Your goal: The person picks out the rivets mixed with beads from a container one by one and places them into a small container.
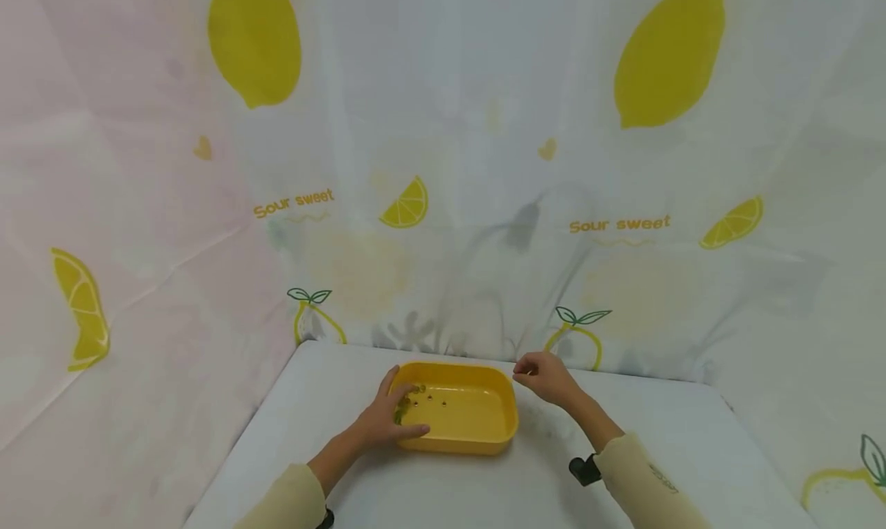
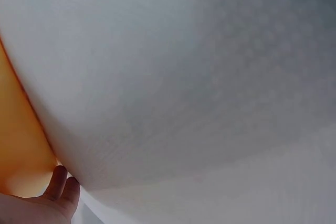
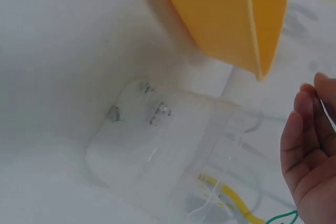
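Note:
A yellow plastic tub (image 1: 457, 443) stands on the white table, with several small green pieces (image 1: 398, 414) at its left end and several small dark, shiny pieces (image 1: 430, 397) on its floor. My left hand (image 1: 383, 421) grips the tub's left end, its thumb over the inside and fingers at the wall. In the left wrist view, two fingertips touch the tub's edge. Beyond the tub's far right corner, my right hand (image 1: 547, 377) is raised with thumb and fingertips together; anything tiny between them is hidden. Below it, a clear container (image 3: 152, 156) holds small silvery pieces (image 3: 160, 113).
The white table (image 1: 332, 383) runs back to a hanging cloth (image 1: 457, 129) printed with lemons. Similar cloth hangs at the left and right sides. A black wrist strap (image 1: 585, 470) sits at the right sleeve.

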Demonstrator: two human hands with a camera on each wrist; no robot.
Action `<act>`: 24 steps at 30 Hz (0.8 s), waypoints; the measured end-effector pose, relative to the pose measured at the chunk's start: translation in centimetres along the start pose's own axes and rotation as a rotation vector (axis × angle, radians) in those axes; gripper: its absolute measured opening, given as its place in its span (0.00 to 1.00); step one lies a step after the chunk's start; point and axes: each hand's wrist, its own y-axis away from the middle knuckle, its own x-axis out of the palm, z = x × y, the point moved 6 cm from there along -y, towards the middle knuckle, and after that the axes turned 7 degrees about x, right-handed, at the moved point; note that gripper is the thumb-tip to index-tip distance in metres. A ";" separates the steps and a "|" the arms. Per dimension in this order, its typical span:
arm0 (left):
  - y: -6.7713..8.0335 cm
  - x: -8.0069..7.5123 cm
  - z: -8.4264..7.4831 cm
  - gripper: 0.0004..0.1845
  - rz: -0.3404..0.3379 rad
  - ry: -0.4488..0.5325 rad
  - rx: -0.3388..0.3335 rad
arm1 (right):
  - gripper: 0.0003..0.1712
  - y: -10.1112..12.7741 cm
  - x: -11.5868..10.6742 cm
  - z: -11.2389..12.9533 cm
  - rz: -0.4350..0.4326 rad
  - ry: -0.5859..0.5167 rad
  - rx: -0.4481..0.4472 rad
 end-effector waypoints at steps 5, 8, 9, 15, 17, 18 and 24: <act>0.3 0.3 0.0 0.45 0.005 -0.002 -0.014 | 0.02 1.2 -0.2 -1.2 0.010 0.018 0.002; 0.5 0.5 0.1 0.46 0.015 -0.011 -0.030 | 0.02 1.8 -0.6 -1.8 0.013 0.034 0.020; 0.5 0.5 0.3 0.46 0.016 -0.015 -0.035 | 0.02 1.9 -0.8 -2.0 0.013 0.042 0.019; 0.6 0.1 0.5 0.46 0.010 -0.024 -0.035 | 0.03 2.7 -2.3 -2.7 0.012 0.080 0.003; 0.5 0.0 0.5 0.46 0.015 -0.021 -0.033 | 0.03 3.0 -2.9 -3.1 0.011 0.097 0.008; 0.4 0.0 0.5 0.47 0.019 -0.018 -0.035 | 0.03 3.1 -3.2 -3.3 0.010 0.109 0.008; 0.0 0.0 0.4 0.46 0.022 -0.014 -0.046 | 0.05 4.0 -4.8 -4.6 0.009 0.129 0.031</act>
